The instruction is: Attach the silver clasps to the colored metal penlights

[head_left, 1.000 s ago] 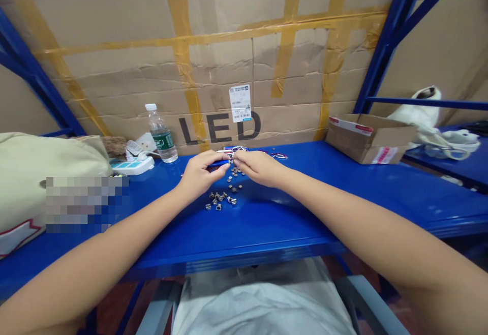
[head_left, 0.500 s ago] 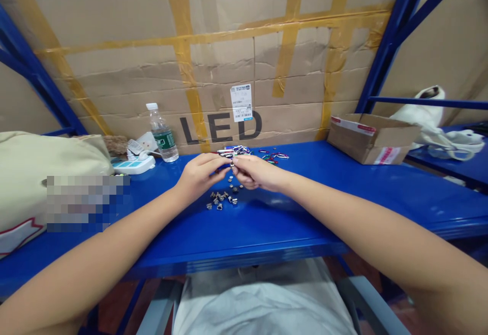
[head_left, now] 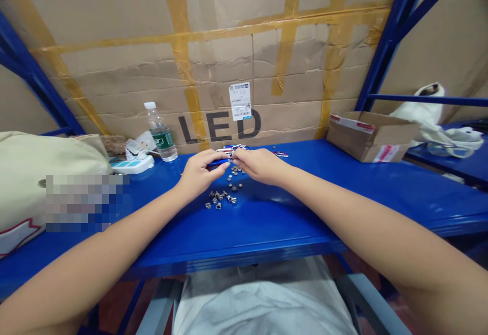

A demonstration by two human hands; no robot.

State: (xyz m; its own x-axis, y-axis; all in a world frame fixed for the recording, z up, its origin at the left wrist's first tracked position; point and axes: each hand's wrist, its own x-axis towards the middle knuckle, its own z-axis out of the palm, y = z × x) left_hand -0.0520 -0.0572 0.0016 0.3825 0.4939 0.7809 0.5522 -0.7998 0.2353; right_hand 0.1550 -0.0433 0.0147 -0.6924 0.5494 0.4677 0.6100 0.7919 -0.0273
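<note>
L hand (head_left: 198,173) & R hand (head_left: 260,165) meet – fingertips pinched, both forearms stretched fwd.

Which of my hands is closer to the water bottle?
Left. The left hand, pinching a blue clip, is right of the bottle and nearer the camera; the right hand lies farther right, past the left.

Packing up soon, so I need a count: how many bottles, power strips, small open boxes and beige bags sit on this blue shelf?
Bottle: 1
Power strip: 1
Small open box: 1
Beige bag: 1
Total: 4
</note>
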